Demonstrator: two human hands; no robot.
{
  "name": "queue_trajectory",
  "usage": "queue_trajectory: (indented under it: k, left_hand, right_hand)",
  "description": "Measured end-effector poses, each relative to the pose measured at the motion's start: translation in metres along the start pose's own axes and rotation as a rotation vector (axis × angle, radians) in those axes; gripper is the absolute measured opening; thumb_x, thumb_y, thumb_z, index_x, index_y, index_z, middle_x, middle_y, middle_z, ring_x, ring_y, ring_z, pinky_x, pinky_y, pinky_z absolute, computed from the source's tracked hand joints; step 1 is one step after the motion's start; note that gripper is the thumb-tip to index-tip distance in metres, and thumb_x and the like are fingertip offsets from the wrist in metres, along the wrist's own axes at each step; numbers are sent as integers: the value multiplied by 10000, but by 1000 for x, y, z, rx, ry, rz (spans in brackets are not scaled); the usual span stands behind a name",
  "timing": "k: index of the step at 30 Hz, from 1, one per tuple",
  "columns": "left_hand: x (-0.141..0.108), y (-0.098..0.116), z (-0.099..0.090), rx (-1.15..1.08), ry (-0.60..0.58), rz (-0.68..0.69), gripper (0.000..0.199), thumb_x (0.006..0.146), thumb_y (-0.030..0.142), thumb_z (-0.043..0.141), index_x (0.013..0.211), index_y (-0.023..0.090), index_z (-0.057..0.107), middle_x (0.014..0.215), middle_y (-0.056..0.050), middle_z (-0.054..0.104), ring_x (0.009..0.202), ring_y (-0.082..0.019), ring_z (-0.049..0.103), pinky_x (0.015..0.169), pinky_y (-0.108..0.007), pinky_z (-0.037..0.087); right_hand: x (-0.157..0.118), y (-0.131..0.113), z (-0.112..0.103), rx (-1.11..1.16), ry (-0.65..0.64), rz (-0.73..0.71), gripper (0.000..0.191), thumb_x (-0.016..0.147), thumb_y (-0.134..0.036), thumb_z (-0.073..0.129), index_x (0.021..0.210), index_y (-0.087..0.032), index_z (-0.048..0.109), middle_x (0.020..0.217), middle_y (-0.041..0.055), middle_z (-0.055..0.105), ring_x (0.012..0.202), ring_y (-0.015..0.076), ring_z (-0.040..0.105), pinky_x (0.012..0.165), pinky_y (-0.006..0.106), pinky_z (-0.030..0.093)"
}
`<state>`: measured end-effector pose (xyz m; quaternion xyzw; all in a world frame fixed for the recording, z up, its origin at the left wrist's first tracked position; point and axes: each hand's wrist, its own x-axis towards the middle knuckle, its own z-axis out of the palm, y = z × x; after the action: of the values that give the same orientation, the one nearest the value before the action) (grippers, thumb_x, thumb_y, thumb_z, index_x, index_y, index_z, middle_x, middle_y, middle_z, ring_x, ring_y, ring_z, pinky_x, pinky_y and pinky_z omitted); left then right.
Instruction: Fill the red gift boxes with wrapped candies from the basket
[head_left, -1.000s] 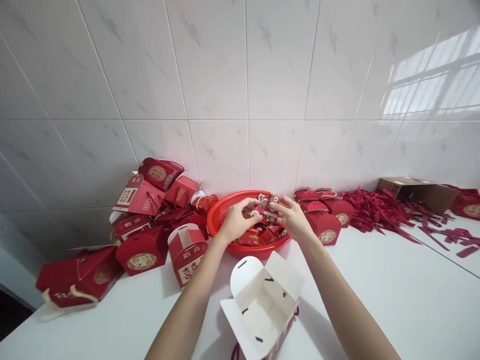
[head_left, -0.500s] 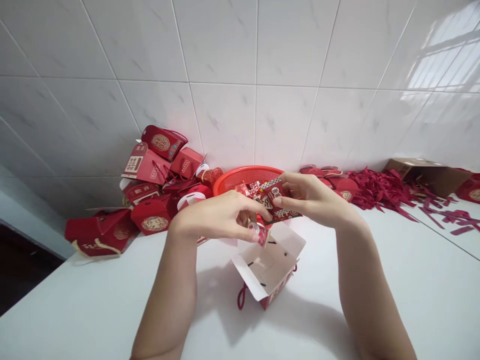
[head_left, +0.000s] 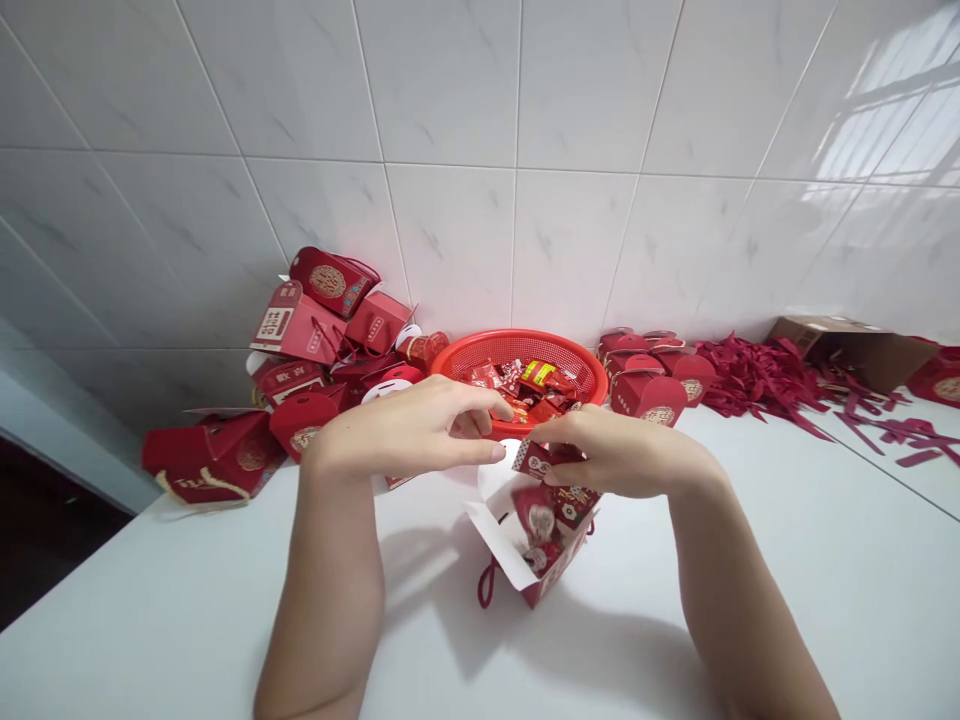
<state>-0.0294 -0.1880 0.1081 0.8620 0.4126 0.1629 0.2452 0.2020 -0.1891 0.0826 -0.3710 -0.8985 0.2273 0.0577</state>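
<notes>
An open gift box (head_left: 504, 540), white inside and red outside, stands on the white table with its flaps up and a dark red cord at its side. Red wrapped candies (head_left: 541, 525) are inside it, one blurred. My right hand (head_left: 600, 450) is over the box's back right side, its fingers on a dark red patterned packet (head_left: 534, 458). Just left of it, my left hand (head_left: 435, 425) is above the box's back left flap, thumb and fingers apart, holding nothing. Behind both hands is a red plastic basket (head_left: 517, 342) with assorted candies.
Red gift boxes (head_left: 307, 325) are piled at the left against the tiled wall. More red boxes (head_left: 649, 380) stand right of the basket, beside a heap of dark red ribbons (head_left: 757, 378). A brown cardboard box (head_left: 862, 350) lies at the back right.
My left hand has let go of its small candy and shifted left. My right hand has come down to the box with the packet. Candies now lie in the box.
</notes>
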Motion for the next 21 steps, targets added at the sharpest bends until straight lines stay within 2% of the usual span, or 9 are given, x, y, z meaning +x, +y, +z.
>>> queue_trajectory:
  k: [5, 7, 12, 17, 21]
  left_hand:
    - [2, 5, 3, -127, 46, -57, 316, 700, 271, 822, 1015, 248, 808, 696, 19, 755, 563, -190, 686, 534, -227, 429]
    - [3, 2, 3, -133, 44, -48, 322, 702, 289, 817, 1022, 258, 805, 751, 15, 771, 628, -199, 710, 553, -220, 442]
    - [4, -6, 1, -3, -40, 3, 371, 814, 394, 681, 1155, 268, 754, 945, -17, 791, 803, -217, 728, 629, -214, 463]
    - [7, -5, -2, 123, -157, -96, 462, 880, 456, 598, 1286, 246, 664, 1041, -18, 775, 870, -196, 705, 690, -224, 457]
    - [13, -7, -1, 126, -212, -131, 484, 878, 466, 596, 1308, 247, 642, 1097, -28, 769, 911, -207, 707, 685, -236, 457]
  right_hand:
    - [5, -3, 5, -20, -42, -53, 113, 816, -94, 611, 831, -195, 659, 666, -33, 597, 549, 105, 465, 505, 237, 302]
    - [7, -3, 9, 10, -52, -41, 159, 810, -101, 625, 919, -192, 696, 693, -20, 637, 565, 115, 502, 505, 233, 324]
    - [12, 1, 15, 67, 22, 68, 465, 700, -19, 642, 1126, -194, 706, 814, 27, 725, 683, 166, 632, 496, 212, 372]
    - [2, -3, 4, -89, -1, 200, 387, 767, -101, 646, 1135, -208, 692, 974, 60, 728, 841, 206, 677, 574, 229, 443]
    - [-17, -5, -4, -164, 100, 294, 398, 798, -212, 687, 1196, -225, 673, 988, 73, 717, 845, 221, 678, 594, 253, 479]
